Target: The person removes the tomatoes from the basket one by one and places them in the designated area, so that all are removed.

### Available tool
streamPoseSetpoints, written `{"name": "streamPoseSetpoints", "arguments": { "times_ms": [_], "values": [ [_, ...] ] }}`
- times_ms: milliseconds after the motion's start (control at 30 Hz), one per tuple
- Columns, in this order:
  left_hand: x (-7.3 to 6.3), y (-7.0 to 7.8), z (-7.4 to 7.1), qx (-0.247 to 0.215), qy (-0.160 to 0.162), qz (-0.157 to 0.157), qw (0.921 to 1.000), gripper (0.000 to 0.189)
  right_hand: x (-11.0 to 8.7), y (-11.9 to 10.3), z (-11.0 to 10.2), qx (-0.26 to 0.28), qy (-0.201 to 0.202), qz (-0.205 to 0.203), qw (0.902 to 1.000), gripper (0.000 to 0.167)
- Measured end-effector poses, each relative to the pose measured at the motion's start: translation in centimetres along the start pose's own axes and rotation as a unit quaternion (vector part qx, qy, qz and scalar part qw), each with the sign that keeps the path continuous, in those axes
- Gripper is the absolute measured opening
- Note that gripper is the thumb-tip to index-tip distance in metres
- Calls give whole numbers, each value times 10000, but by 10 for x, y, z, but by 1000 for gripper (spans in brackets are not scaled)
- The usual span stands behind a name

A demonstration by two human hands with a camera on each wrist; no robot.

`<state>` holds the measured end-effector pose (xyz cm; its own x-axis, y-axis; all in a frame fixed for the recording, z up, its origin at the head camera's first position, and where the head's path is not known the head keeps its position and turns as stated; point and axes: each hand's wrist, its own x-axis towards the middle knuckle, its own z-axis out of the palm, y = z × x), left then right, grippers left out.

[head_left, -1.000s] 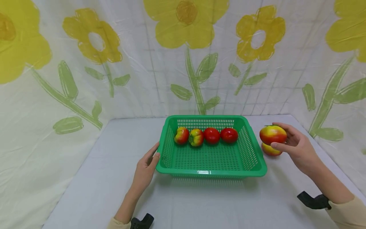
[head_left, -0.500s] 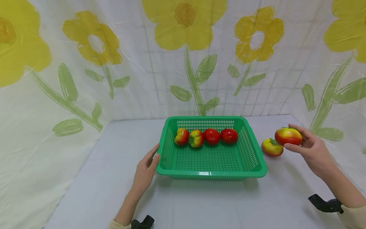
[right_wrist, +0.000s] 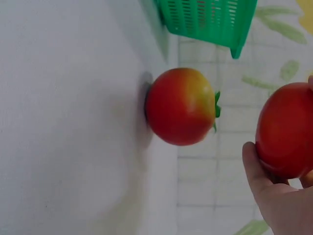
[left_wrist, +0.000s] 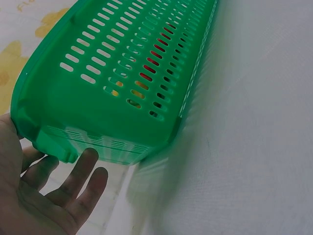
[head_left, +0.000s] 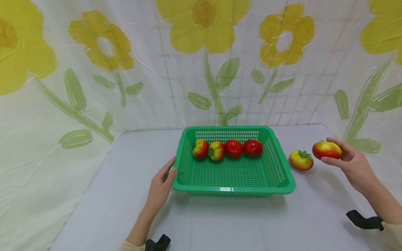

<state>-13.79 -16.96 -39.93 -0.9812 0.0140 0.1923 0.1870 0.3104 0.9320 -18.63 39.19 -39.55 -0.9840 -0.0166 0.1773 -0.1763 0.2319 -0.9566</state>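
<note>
My right hand (head_left: 355, 164) holds a red-and-yellow tomato (head_left: 326, 150) above the table, thumb below and fingers behind it. Its red underside (right_wrist: 288, 129) fills the right edge of the right wrist view. Just left of it, a second tomato (head_left: 301, 160) with a green leafy top sits on the table beside the green plastic basket (head_left: 232, 190). At the basket's left rim, my left hand (head_left: 159, 186) rests with thumb and index fingertip against the edge; its other fingers (left_wrist: 80, 171) are loosely extended below the rim in the left wrist view.
Inside the basket, a row along the back holds two red-yellow peppers or tomatoes (head_left: 200, 149) and two red tomatoes (head_left: 233, 149). The white table (head_left: 226, 223) ends at a flower-printed cloth (head_left: 150, 87) behind and at the sides.
My right hand has moved right with its tomato, away from the basket. The tomato on the table, partly hidden before, now shows fully. My left hand has stayed at the rim.
</note>
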Motion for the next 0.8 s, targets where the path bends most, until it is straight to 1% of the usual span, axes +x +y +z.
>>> {"name": "streamPoseSetpoints", "arguments": {
  "times_ms": [67, 200, 333, 533, 800],
  "values": [
    [0, 0, 0, -9, -19, 30, 10000, 46, 1, 5, -3, -321, 42, 39, 9995, 62],
    [0, -1, 0, -3, -14, 74, 10000, 46, 4, 13, -8, -780, 169, 146, 9967, 61],
    [0, -1, 0, 43, 21, 68, 10000, 45, 5, 19, -14, -940, 121, 263, 9952, 61],
    [1, -2, 0, 20, 16, 107, 9999, 46, 7, 28, -21, -1119, -80, 255, 9934, 64],
    [0, -3, 0, 58, 11, 138, 9999, 46, 11, 35, -23, -1515, -257, 259, 9878, 57]
  ]
}}
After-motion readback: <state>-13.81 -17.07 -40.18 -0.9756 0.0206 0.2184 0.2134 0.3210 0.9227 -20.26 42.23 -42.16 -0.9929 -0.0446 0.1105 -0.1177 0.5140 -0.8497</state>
